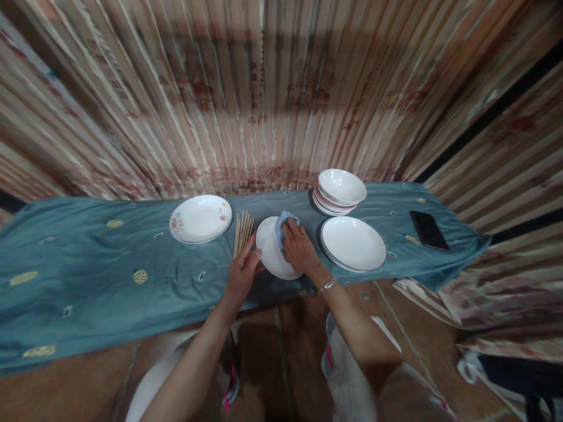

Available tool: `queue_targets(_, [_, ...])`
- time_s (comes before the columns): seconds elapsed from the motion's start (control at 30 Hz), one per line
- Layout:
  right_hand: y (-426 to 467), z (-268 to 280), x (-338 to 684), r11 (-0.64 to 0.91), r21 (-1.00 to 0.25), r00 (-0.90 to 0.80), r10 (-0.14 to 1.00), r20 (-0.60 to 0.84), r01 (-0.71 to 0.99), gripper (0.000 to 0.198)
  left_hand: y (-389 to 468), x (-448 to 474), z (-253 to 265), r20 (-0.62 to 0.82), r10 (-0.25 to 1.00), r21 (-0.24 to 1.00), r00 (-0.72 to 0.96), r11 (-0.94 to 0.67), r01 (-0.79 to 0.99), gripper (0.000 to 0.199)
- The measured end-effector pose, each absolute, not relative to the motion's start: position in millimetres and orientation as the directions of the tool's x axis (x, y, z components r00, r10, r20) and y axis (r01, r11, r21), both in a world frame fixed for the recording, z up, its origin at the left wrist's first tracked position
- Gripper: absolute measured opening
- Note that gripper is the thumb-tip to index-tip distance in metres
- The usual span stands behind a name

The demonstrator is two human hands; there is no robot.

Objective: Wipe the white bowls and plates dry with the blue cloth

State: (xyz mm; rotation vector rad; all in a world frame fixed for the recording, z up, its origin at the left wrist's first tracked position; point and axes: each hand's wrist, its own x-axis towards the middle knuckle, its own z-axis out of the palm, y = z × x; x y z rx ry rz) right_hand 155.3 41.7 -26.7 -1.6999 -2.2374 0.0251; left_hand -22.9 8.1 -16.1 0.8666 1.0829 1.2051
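Observation:
My left hand (244, 265) grips the left rim of a small white plate (271, 255), thumb on top and the other fingers partly hidden beneath. A light blue cloth (285, 221) is bunched under the fingers of my right hand (300, 245), which presses it on the plate's right side. Just left of the plate lie several wooden chopsticks (243, 230), partly hidden by my left hand. To the right sits a stack of white plates with dark rims (353, 244).
A bench covered with a teal cloth (97, 275) carries everything. White floral plates (201, 218) lie at left, a stack of bowls (342, 186) stands behind at right, and a dark phone (428, 229) lies far right. Pleated curtains (229, 88) hang behind.

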Motion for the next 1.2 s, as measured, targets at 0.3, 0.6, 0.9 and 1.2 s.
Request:
queue_targets(0.3, [22.8, -34.6, 164.7, 0.207, -0.154, -0.175, 0.965, 0.197, 0.966, 0.045, 8.3, -23.3, -16.4, -0.169, 0.986, 0.953, 0.002, 0.164, -0.255, 0.057])
queue_targets(0.6, [0.8, -28.0, 171.9, 0.305, -0.024, -0.301, 0.948, 0.104, 0.952, 0.028, 8.0, -23.5, -16.3, -0.167, 0.986, 0.960, 0.013, 0.166, -0.227, 0.059])
queue_targets(0.9, [-20.1, -10.1, 167.4, 0.428, 0.118, -0.432, 0.902, 0.009, 0.896, 0.026, 9.6, -22.6, -21.8, -0.142, 0.990, 0.972, 0.012, 0.141, -0.188, 0.066])
queue_targets(1.2, [-34.2, 4.1, 156.2, 0.421, -0.015, -0.421, 0.907, -0.029, 0.907, 0.024, 10.0, -21.9, -23.4, -0.128, 0.992, 0.978, 0.008, 0.127, -0.165, 0.065])
